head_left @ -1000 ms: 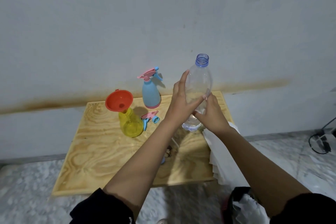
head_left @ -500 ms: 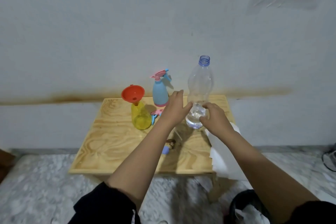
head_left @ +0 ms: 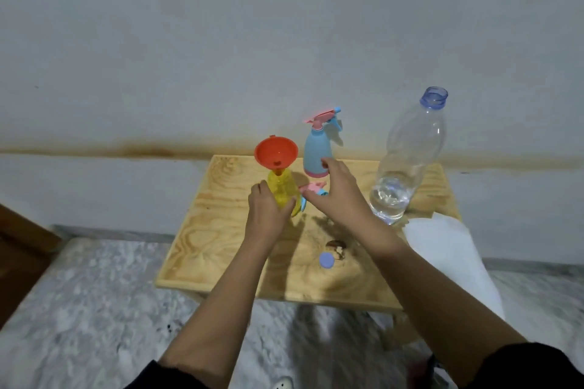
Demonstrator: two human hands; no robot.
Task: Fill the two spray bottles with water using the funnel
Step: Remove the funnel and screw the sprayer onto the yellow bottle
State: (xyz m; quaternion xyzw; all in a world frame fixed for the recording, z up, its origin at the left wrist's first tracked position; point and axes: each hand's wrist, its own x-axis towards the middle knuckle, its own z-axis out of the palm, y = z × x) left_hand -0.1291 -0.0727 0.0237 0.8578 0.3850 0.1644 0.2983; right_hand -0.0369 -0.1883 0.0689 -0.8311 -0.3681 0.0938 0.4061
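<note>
A yellow spray bottle (head_left: 280, 187) stands on the wooden table (head_left: 221, 230) with an orange funnel (head_left: 276, 153) in its neck. My left hand (head_left: 265, 215) is wrapped around the bottle's lower body. Behind it stands a blue spray bottle (head_left: 316, 151) with its pink and blue spray head on. A loose pink spray head (head_left: 313, 188) lies between the two bottles. My right hand (head_left: 338, 193) hovers over that spray head with its fingers spread, holding nothing. A big clear water bottle (head_left: 407, 161), uncapped and nearly empty, stands upright at the right.
A small blue cap (head_left: 326, 260) lies near the table's front, beside a dark knot (head_left: 336, 248) in the wood. White paper (head_left: 448, 259) hangs over the table's right edge. The wall rises just behind the table; marble floor lies around it.
Both hands let go of the water bottle, which now stands on the table at the right. My left hand moved to the yellow bottle; my right hand moved over the loose spray head.
</note>
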